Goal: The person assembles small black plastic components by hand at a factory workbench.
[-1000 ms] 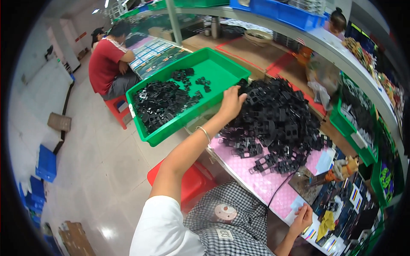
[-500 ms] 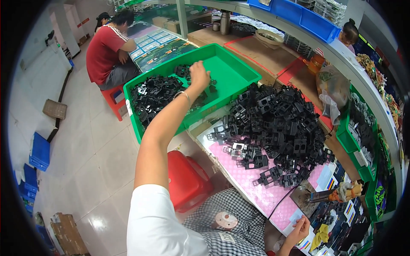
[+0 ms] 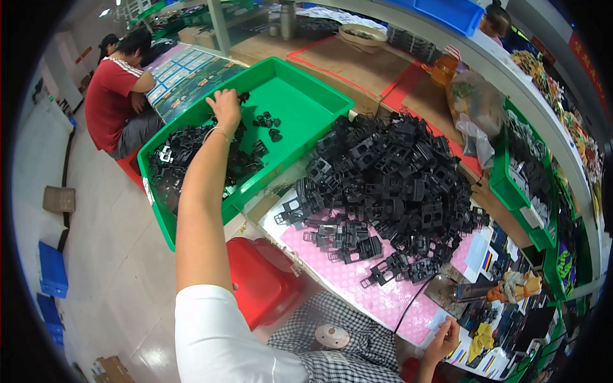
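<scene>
My left hand (image 3: 225, 110) is over the far side of a green tray (image 3: 306, 96), its fingers apart and bent down, with the fingertips partly hidden. Just past them lies a small black plastic part (image 3: 243, 97). Spread across the tray's left half are many black plastic parts (image 3: 185, 150). A few small black pieces (image 3: 267, 120) sit apart near its middle. Low at the right, my right hand (image 3: 444, 339) is closed over the edge of the bench, thumb and fingers together; whatever is between them cannot be made out.
A large heap of black plastic frames (image 3: 402, 185) covers much of the pink bench mat (image 3: 306, 252). Beside it stands a tool with a wrapped handle (image 3: 514, 287). A red stool (image 3: 258, 281) is below the tray. One person in red (image 3: 112, 96) sits at the far left.
The view has swung so that the scene sits further left. My left hand has moved leftward within the tray, uncovering the small pieces near the middle. My right hand stays about where it was.
</scene>
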Available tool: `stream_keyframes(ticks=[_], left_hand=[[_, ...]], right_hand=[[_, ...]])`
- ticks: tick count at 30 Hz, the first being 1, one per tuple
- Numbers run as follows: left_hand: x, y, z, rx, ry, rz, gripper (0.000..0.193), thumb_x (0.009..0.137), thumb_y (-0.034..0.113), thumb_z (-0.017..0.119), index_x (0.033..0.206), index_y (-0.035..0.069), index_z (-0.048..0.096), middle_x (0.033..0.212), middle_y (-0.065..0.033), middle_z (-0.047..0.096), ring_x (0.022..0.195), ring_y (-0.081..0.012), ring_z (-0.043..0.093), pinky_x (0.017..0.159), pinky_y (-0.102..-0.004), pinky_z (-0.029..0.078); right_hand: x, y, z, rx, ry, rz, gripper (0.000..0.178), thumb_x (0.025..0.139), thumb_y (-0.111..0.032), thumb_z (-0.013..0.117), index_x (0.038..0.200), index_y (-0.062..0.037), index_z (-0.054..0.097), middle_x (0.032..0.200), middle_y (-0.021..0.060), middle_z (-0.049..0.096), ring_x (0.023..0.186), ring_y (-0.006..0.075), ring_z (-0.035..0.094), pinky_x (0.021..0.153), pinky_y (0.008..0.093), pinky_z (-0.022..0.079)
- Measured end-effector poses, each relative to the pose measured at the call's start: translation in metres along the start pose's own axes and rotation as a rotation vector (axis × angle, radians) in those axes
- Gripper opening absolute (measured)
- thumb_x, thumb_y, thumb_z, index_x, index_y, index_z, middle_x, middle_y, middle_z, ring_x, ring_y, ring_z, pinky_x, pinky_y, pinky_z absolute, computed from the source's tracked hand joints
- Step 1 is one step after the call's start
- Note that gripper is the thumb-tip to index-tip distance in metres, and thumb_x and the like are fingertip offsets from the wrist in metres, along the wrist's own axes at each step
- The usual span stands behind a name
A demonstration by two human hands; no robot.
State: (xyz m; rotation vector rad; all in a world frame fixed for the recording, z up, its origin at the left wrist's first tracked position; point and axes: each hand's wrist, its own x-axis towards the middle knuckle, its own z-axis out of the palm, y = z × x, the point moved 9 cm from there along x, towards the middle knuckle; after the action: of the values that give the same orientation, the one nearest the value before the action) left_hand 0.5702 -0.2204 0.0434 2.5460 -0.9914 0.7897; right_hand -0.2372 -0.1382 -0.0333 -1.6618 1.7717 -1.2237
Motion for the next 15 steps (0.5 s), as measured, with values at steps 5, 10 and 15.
stream_keyframes(ticks=[5,10,15], left_hand=[[-0.011,0.015,-0.085,-0.505,0.288,-0.022,0.013,0.081,0.013,0.062,0.094,0.009,0.065,0.088,-0.0075,0.063,0.086,-0.0249,0.059,0.082,-0.0395,0.044],[-0.099,0.115,-0.139,-1.533,-0.172,-0.117,0.026,0.087,0.012,0.061,0.106,-0.005,0.058,0.087,-0.0037,0.063,0.075,-0.0106,0.059,0.069,-0.0243,0.048],[-0.278,0.219,-0.188,-1.68,-0.918,-0.167,0.026,0.085,0.01,0.064,0.107,-0.002,0.056,0.09,-0.0027,0.062,0.079,-0.0081,0.058,0.073,-0.0222,0.048]], right_hand=[[-0.002,0.007,-0.001,0.042,-0.027,0.029,0.016,0.092,-0.008,0.049,0.097,0.0025,0.06,0.077,0.0032,0.058,0.065,0.0077,0.05,0.055,0.0208,0.038],[-0.008,0.003,-0.006,0.097,-0.006,0.071,0.016,0.092,-0.009,0.049,0.097,0.0018,0.06,0.078,0.0022,0.057,0.066,0.007,0.05,0.055,0.0203,0.039],[-0.013,-0.007,-0.005,0.275,-0.048,0.07,0.017,0.093,-0.011,0.05,0.101,0.001,0.059,0.079,0.0009,0.055,0.067,0.0051,0.05,0.057,0.0184,0.041]])
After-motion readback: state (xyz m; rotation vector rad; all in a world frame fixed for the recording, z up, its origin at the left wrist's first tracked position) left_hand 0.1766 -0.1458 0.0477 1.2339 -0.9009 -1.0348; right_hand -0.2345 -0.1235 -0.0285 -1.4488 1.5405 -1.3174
